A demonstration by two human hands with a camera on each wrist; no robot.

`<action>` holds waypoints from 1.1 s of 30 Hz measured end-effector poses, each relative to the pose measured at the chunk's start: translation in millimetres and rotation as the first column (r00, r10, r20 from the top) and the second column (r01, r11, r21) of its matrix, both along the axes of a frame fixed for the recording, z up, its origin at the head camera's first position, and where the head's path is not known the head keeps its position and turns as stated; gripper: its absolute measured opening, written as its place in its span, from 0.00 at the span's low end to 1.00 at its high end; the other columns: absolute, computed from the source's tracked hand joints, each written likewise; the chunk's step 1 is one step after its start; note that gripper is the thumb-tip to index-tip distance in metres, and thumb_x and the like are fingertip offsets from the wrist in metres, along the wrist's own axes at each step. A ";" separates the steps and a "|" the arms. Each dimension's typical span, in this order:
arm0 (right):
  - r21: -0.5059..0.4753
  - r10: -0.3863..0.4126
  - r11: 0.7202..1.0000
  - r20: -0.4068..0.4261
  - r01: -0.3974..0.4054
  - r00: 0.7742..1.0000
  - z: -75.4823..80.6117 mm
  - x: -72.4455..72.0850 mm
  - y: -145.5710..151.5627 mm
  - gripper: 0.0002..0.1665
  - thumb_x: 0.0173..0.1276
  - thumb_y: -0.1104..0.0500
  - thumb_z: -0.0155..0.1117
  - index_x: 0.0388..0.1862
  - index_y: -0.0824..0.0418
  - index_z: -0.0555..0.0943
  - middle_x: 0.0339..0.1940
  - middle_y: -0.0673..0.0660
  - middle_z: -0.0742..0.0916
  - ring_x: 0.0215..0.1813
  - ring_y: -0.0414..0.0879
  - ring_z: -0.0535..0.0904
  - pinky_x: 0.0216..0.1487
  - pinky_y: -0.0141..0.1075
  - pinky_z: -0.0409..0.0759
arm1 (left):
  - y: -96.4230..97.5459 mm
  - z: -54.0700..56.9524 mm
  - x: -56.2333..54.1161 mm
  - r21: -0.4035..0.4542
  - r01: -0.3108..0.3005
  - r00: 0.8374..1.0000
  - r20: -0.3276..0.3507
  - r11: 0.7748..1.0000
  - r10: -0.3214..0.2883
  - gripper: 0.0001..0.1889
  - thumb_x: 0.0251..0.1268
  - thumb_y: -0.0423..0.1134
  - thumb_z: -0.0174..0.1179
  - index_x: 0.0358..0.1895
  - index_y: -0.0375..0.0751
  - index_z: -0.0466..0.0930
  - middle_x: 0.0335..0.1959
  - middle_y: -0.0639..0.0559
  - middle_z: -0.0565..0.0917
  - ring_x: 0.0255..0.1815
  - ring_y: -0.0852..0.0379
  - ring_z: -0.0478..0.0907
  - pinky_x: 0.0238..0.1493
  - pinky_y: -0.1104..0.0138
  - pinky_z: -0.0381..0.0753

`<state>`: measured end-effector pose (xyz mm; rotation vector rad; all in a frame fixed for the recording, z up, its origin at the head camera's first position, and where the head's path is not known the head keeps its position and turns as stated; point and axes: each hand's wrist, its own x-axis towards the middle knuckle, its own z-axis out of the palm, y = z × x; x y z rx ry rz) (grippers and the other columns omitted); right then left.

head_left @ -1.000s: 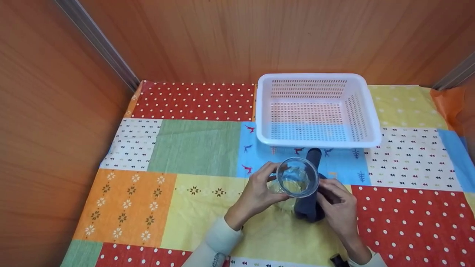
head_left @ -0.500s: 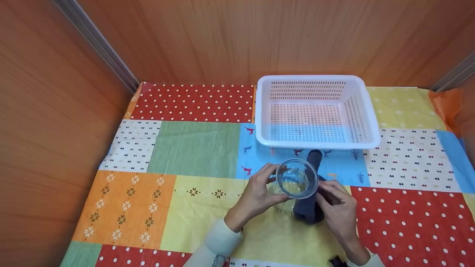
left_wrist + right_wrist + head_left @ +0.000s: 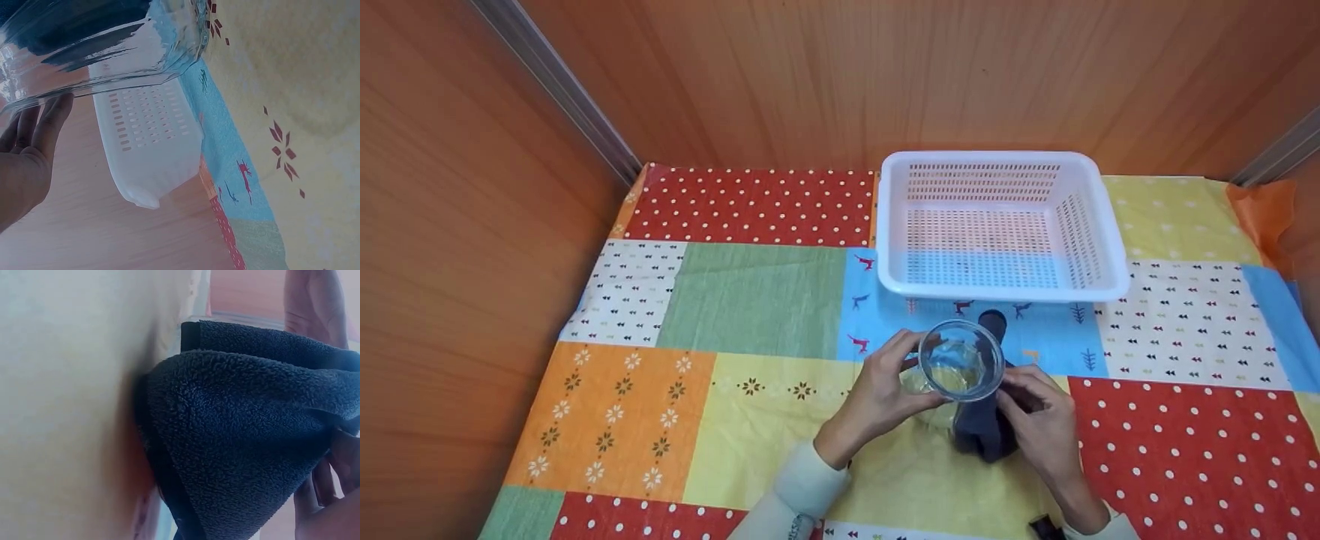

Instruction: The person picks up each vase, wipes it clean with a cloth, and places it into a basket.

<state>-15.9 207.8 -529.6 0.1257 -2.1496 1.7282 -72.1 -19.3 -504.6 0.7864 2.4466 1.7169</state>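
Observation:
In the head view, my left hand (image 3: 877, 386) grips a clear glass cup (image 3: 960, 396), its wide round mouth tilted up toward the camera. Fingers and thumb lie on opposite sides of the cup. Pinched in my right hand (image 3: 1044, 424) is a dark grey cloth (image 3: 984, 431) with a fuzzy weave, against the cup's right side. One end of the cloth sticks out beyond the cup and the other hangs toward me. The left wrist view shows the glass wall (image 3: 129, 79) with dark cloth behind it. Folded edges of the fuzzy cloth (image 3: 236, 427) fill the right wrist view.
A white perforated plastic basket (image 3: 1001, 291) stands just beyond the hands, with nothing seen inside. The patchwork tablecloth (image 3: 765, 300) covers the surface. Wood-grain panels (image 3: 810, 82) rise at the back and sides. Some orange material (image 3: 1264, 217) lies at the right back corner.
The cloth has shifted slightly toward me: its far end shows less beyond the cup and its near end hangs lower. The left hand and cup stay almost still.

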 end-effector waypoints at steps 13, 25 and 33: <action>0.020 -0.006 1.000 0.061 0.004 0.998 -6.0 -1.1 2.9 0.20 0.57 0.87 0.68 0.49 0.79 0.86 0.44 0.41 0.88 0.47 0.31 0.87 0.55 0.24 0.83 | -0.4 -1.0 -0.2 0.007 0.003 1.000 -0.014 1.000 -0.003 0.34 0.55 0.34 0.82 0.66 0.39 0.79 0.58 0.47 0.82 0.64 0.54 0.80 0.61 0.61 0.86; -0.102 0.025 0.994 -0.123 -0.037 0.992 5.7 0.6 -5.5 0.22 0.56 0.91 0.64 0.50 0.82 0.85 0.46 0.49 0.90 0.49 0.37 0.88 0.57 0.29 0.83 | -0.6 -2.7 0.3 0.031 0.016 1.000 -0.008 0.999 -0.016 0.36 0.55 0.34 0.82 0.69 0.41 0.79 0.56 0.46 0.81 0.63 0.44 0.81 0.63 0.67 0.83; -0.098 0.021 0.995 -0.075 -0.028 0.997 8.7 1.1 -5.1 0.22 0.58 0.90 0.63 0.51 0.81 0.85 0.46 0.47 0.90 0.49 0.36 0.88 0.57 0.29 0.83 | -1.0 -3.0 0.0 0.021 0.017 1.000 -0.027 1.000 -0.017 0.36 0.55 0.34 0.82 0.70 0.38 0.79 0.56 0.46 0.82 0.63 0.43 0.81 0.63 0.64 0.84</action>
